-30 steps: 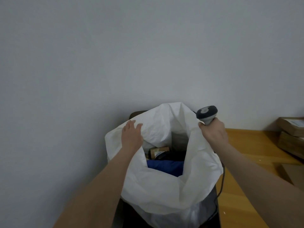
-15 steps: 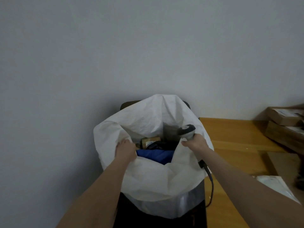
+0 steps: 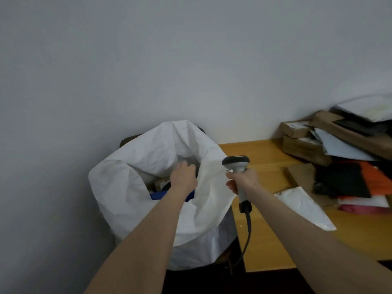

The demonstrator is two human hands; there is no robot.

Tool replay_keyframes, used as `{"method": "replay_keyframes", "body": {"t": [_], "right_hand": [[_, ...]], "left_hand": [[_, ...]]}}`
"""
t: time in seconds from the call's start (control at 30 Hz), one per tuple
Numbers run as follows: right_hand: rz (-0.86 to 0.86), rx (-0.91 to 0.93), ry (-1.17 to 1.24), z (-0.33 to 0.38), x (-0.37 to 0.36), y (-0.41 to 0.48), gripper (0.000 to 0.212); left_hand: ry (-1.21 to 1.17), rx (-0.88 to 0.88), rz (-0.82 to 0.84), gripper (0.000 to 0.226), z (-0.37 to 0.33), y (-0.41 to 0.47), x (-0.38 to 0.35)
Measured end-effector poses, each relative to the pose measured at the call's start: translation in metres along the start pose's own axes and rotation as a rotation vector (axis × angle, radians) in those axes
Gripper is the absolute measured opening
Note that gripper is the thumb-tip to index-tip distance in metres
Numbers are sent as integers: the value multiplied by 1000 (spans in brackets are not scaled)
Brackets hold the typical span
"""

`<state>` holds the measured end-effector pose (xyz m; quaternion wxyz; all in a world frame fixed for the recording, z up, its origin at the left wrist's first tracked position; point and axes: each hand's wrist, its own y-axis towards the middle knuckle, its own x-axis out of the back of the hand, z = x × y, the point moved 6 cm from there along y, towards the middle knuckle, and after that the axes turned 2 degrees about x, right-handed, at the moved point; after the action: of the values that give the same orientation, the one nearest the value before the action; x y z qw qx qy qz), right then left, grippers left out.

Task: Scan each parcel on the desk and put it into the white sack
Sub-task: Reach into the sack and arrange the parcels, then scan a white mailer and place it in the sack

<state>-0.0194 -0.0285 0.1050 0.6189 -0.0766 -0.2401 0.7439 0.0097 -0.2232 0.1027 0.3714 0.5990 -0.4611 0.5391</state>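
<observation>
**Q:** Could any writing be read?

**A:** No. The labels on the brown boxes [image 3: 297,132], right of centre, were blurred.

**Q:** Where were the hands and the task items?

**A:** The left hand [image 3: 183,177] lay in the mouth of the white sack [image 3: 148,166], lower centre, with its fingers curled. Whether they held anything could not be told. The right hand [image 3: 244,181] gripped the scanner [image 3: 236,163] by its handle, just right of the sack's rim. A white parcel [image 3: 305,206] lay on the desk [image 3: 265,240], with bare wood between it and the sack. A blue item [image 3: 157,196] inside the sack was mostly hidden.
</observation>
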Motion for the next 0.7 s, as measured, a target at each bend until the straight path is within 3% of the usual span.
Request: {"method": "replay_keyframes", "body": {"t": [0.17, 0.37, 0.7], "right_hand": [[-117, -68, 9, -18, 59, -25, 14], [-228, -132, -40, -48, 145, -31, 12], [-282, -179, -125, -98, 302, 31, 8]], "left_hand": [[-14, -145, -61, 36, -73, -4, 6], [-13, -250, 22, 38, -169, -11, -16], [-120, -40, 327, 43, -304, 4, -108]]}}
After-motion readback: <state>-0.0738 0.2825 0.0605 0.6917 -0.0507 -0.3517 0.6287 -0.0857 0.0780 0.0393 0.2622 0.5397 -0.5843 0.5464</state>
